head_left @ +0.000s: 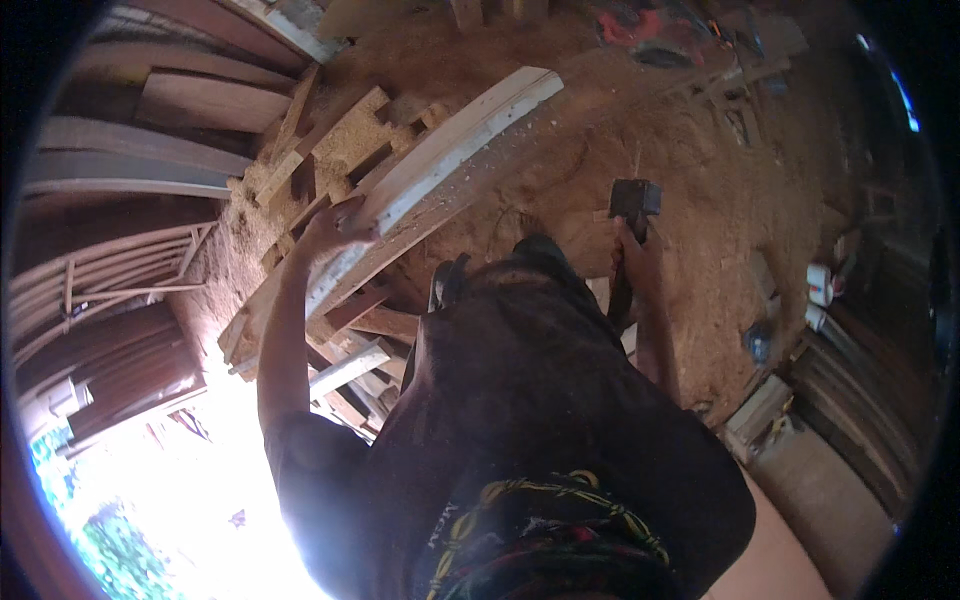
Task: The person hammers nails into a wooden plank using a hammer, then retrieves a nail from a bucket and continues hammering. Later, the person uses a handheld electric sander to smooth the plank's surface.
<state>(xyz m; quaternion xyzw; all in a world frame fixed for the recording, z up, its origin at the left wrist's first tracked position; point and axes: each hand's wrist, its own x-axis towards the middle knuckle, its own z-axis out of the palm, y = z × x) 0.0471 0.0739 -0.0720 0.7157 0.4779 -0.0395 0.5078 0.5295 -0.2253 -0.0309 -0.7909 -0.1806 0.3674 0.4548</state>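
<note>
Two-handed work: steadying beam aslant over wood pieces with fingers of left hand curled on its edge — gripping hammer in right hand, apart from beam. Seemingly at steadying step; probably calls next for firm left hold — and controlled hammer.
</note>
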